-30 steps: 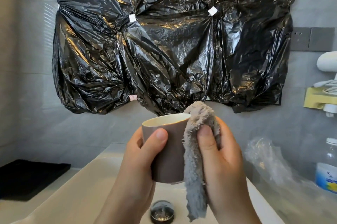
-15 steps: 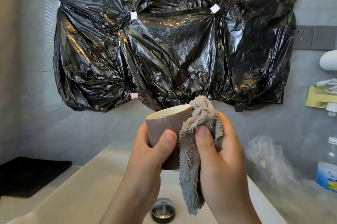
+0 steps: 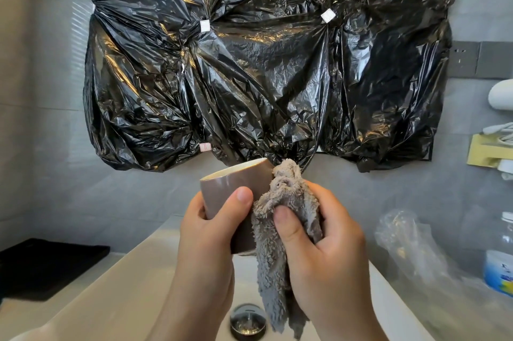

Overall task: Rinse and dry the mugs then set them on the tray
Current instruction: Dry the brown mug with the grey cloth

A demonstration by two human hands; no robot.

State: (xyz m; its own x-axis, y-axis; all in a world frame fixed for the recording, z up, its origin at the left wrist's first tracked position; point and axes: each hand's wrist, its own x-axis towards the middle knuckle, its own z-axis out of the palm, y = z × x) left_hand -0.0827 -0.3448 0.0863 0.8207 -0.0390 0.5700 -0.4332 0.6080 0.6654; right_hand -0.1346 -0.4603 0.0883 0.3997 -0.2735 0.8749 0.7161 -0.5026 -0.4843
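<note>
A: What sits farthest left?
B: A black tray [image 3: 47, 265] lies flat on the table [image 3: 83, 285] beside the white sink [image 3: 133, 282]; nothing rests on the part of it in view; above it, black plastic sheeting [image 3: 263, 68] covers most of the grey tiled wall, pinned with small white tape squares.

A: And the left hand?
B: The left hand [image 3: 211, 232] is wrapped around a brown mug [image 3: 222, 188], thumb pressed across the near wall, fingers curled round the far side; the mug is tilted, cream-coloured rim leaning up and to the right, held in the air above the basin, well apart from the tray.

A: The right hand?
B: The right hand [image 3: 322, 243] is clenched on a grey fluffy cloth [image 3: 277, 243], thumb on top; the cloth is bunched against the right side of the mug, touching it near the rim, and its loose end hangs down toward the metal drain plug [image 3: 248, 320] at the bottom of the sink.

A: Further right?
B: Crumpled clear plastic [image 3: 410, 240] lies on the table; beyond it stands a clear bottle with a blue label [image 3: 499, 265], cut by the edge of the picture; on the wall above, a yellow holder [image 3: 485, 150] carries white items I cannot identify.
</note>
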